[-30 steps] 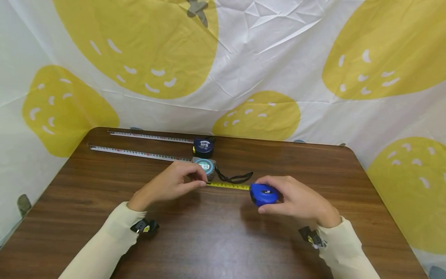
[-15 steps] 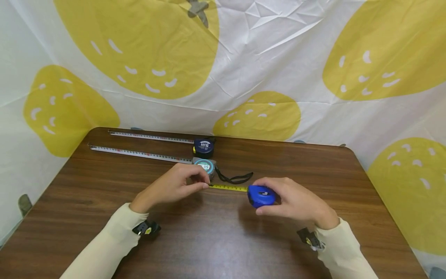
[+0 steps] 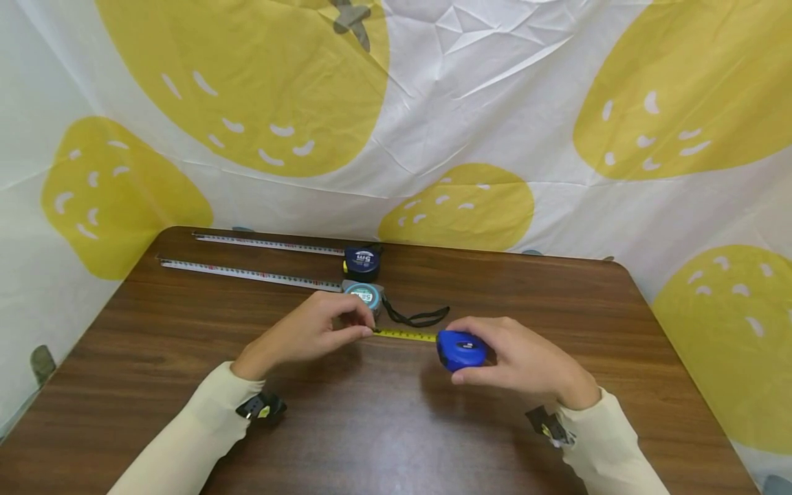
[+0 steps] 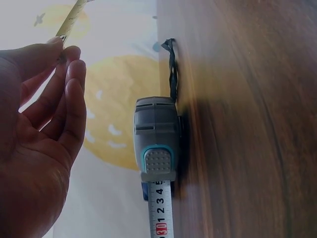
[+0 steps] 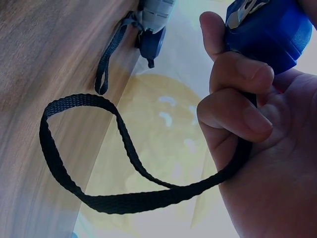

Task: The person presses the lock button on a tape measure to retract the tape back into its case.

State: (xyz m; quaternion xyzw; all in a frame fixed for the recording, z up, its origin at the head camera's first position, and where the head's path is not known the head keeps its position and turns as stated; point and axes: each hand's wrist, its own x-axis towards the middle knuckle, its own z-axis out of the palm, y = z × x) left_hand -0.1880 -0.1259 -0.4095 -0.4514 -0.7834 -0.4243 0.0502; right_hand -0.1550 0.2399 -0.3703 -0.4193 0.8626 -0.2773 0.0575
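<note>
My right hand (image 3: 516, 357) grips a blue tape measure (image 3: 460, 350) above the table, thumb on the near side and fingers on the far side. A short length of yellow tape blade (image 3: 408, 335) runs leftward from its case. At the blade's free end, my left hand (image 3: 312, 330) pinches the tip between thumb and forefinger. A black wrist strap (image 5: 129, 202) loops down from the blue case in the right wrist view. Just beyond my left fingers lies a grey and turquoise tape measure (image 4: 156, 129), its white blade (image 3: 247, 273) drawn out to the left.
Behind the grey tape measure sits a dark blue tape measure (image 3: 361, 263), its white blade (image 3: 266, 243) also extended leftward. A black strap (image 3: 417, 317) lies right of the grey one. The brown wooden table (image 3: 371, 426) meets a lemon-patterned cloth (image 3: 458, 137) at the back.
My right hand has shifted slightly left with the blue tape measure, and my left hand slightly right. The exposed yellow blade between them is shorter. The other two tape measures stay put.
</note>
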